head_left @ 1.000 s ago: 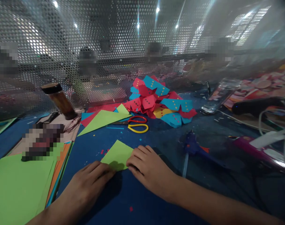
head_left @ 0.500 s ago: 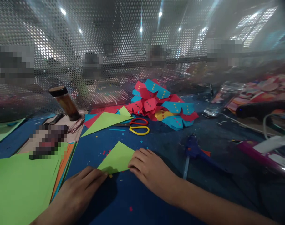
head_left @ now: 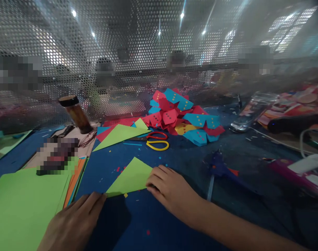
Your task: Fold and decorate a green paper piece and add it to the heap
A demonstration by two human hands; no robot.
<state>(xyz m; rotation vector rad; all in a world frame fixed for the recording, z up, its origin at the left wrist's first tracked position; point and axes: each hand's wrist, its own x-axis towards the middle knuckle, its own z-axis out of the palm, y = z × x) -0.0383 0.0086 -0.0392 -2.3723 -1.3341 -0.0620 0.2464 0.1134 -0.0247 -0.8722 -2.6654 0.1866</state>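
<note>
A light green sheet of paper (head_left: 131, 177), folded into a triangle, lies on the blue table with its long edge toward me. My right hand (head_left: 171, 188) has its fingers curled over the right corner and grips it. My left hand (head_left: 75, 219) rests at the opposite corner, fingers stretched out and close together, their tips just touching the paper's point; its thumb is hidden. Beyond the triangle are scissors (head_left: 157, 141) with one red and one yellow handle loop. Another green folded piece (head_left: 117, 134) lies partly over their blades.
Red, blue and yellow paper cutouts (head_left: 171, 115) are heaped behind. At left lies a green paper stack (head_left: 30, 205), with a lidded jar (head_left: 79, 116) beyond. A blue glue gun (head_left: 219, 167) and a clear container (head_left: 250, 109) are at right. Perforated metal mesh (head_left: 138, 52) backs the table.
My left hand has slid left along the paper's near edge to its corner, uncovering that edge. The right hand keeps its grip. The whole view has shifted slightly.
</note>
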